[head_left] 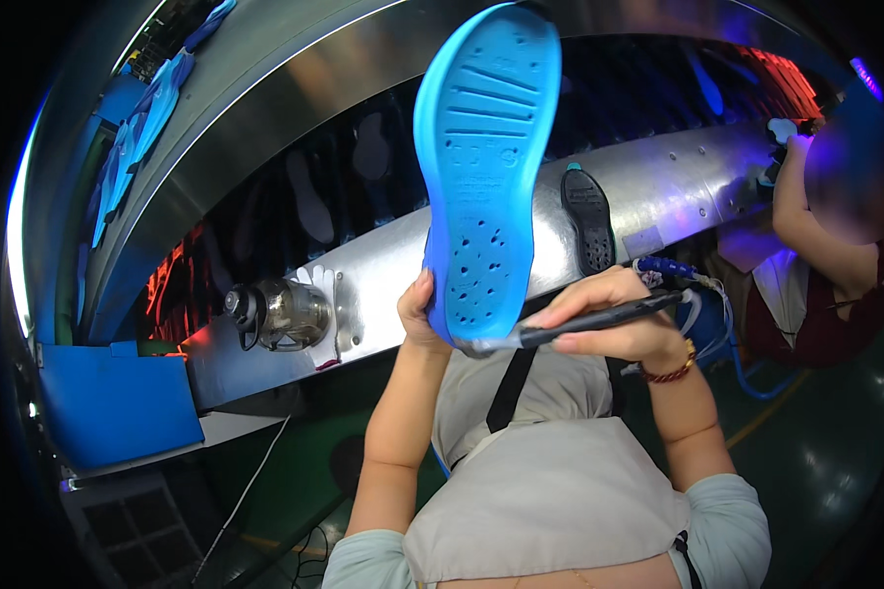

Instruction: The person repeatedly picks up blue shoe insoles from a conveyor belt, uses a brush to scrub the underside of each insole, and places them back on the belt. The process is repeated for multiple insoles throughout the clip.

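A bright blue shoe sole [486, 167] stands on end in front of me, its grooved and pitted face toward me. My left hand [419, 306] grips its lower left edge near the heel, the thumb along the side. In my right hand [614, 314] is a black-handled brush [599, 316], pinched between thumb and fingers. The brush's pale tip meets the bottom edge of the sole. Beyond my right hand, a black shoe sole [589, 221] lies on the metal ledge [383, 294].
A glass pot with a black handle [295, 314] stands on the ledge at left, beside a blue box [118, 402]. Behind the ledge, a dark conveyor carries several soles [309, 196] near red-lit ends. At right sits another person [825, 216]; cables [722, 314] hang between us.
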A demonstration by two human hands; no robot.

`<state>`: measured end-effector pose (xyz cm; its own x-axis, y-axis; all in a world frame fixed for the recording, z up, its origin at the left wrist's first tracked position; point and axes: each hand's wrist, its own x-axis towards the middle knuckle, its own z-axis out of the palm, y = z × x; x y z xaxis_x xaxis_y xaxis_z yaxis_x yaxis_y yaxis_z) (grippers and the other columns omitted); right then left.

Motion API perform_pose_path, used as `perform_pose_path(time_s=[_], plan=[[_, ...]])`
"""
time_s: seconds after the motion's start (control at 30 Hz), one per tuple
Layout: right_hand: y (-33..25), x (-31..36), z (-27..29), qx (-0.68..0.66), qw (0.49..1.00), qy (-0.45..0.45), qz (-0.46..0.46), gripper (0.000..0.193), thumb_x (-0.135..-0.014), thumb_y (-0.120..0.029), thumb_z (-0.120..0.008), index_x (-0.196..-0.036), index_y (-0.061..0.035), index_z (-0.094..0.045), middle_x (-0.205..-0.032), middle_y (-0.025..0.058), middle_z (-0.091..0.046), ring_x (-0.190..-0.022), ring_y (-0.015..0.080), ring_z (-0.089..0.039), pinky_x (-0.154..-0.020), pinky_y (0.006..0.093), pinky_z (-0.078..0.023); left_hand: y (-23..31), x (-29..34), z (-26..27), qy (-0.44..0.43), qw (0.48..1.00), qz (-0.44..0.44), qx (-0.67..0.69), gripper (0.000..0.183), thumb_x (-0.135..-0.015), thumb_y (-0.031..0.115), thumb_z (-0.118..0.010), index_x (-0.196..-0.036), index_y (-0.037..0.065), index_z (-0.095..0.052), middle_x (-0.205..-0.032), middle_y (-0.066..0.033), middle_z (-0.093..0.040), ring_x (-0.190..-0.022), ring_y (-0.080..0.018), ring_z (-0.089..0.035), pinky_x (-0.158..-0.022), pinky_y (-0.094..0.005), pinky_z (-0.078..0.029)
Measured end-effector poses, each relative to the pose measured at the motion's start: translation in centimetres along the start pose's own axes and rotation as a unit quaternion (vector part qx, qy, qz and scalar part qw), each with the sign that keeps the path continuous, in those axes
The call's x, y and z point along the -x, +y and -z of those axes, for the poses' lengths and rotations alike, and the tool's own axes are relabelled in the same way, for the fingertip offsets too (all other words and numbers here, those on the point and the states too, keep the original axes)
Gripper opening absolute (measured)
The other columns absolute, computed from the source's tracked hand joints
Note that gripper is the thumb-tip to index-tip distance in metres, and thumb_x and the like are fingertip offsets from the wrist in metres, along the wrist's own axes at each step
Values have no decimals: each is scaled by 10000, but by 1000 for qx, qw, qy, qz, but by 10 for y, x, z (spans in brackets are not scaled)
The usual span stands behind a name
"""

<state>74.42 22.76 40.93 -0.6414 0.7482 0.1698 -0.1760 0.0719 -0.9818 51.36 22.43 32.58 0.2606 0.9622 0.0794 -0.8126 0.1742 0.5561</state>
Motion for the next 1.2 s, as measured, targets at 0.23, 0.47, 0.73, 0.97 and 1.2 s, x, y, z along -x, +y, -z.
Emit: perform_pose_path(time_s=[0.23, 0.47, 0.73, 0.97, 1.2], plan=[[-3, -13, 13, 122, 981, -128, 74, 201, -756, -33, -722, -944, 13, -670, -949, 146, -689, -865, 217, -673, -767, 297, -530, 23, -11, -27, 68, 978, 161, -111, 746, -821, 449, -549, -1373, -13, -351, -1235, -239, -522, -1054, -329, -575, -881, -427, -483], [-23, -16, 24, 171, 964, -165, 118, 184, -780, -42, -688, -955, 1, -651, -966, 141, -682, -910, 263, -664, -780, 329, -534, 41, -16, -47, 34, 928, 314, -198, 714, -819, 385, -566, -1364, -28, -363, -1216, -215, -542, -1034, -286, -584, -905, -370, -464], [-43, -18, 37, 227, 947, -208, 88, 169, -794, -58, -667, -953, -7, -642, -984, 134, -670, -944, 274, -647, -778, 326, -525, 50, 0, -6, 68, 912, 360, -183, 710, -806, 352, -568, -1351, -59, -374, -1189, -223, -557, -994, -257, -599, -877, -326, -476], [-35, -8, 53, 204, 957, -182, 93, 209, -763, -16, -699, -969, -7, -660, -1003, 143, -677, -956, 260, -658, -818, 333, -533, 64, 5, 7, 35, 939, 311, -143, 609, -796, 373, -552, -1227, -56, -506, -1134, -231, -582, -948, -275, -613, -843, -357, -495], [-28, 8, 60, 186, 973, -128, 48, 231, -722, 32, -730, -945, 4, -677, -1003, 144, -680, -981, 251, -652, -851, 331, -525, 66, 5, 8, 53, 937, 300, -171, 676, -817, 480, -453, -1292, 0, -432, -1236, -189, -502, -1029, -317, -564, -893, -421, -458]])
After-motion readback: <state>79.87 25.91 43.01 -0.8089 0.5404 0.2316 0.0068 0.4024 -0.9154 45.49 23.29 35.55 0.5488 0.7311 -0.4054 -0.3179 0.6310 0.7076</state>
